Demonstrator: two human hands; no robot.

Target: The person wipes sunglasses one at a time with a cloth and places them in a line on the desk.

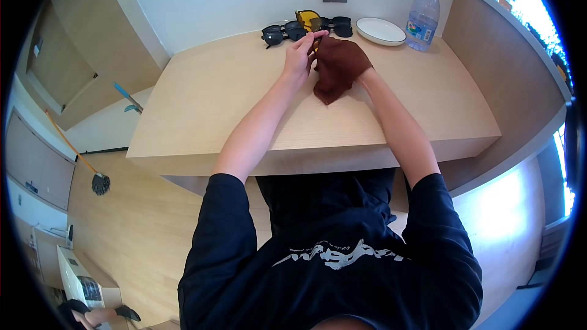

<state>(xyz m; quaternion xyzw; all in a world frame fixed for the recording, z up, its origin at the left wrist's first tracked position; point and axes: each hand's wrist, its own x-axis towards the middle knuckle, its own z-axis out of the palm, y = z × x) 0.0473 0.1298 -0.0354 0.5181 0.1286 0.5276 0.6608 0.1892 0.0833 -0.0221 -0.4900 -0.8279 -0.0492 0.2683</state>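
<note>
A pair of yellow-lensed glasses (308,19) is pinched in the fingers of my left hand (297,56), above the back of the desk, with one lens showing upright. A dark brown cloth (340,64) drapes over most of my right hand (365,77) and hangs down on its left side. The cloth meets the glasses beside my left fingertips and hides their lower part. My right fingers are covered, closed round the cloth. Behind my hands, dark sunglasses (281,33) lie at the left and another dark pair (340,26) at the right.
A white plate (380,31) with a dark rim and a clear plastic bottle (423,18) stand at the back right of the wooden desk (214,98). A side panel (507,61) borders the desk's right. A mop (99,183) leans at far left; a person's leg (101,316) shows lower left.
</note>
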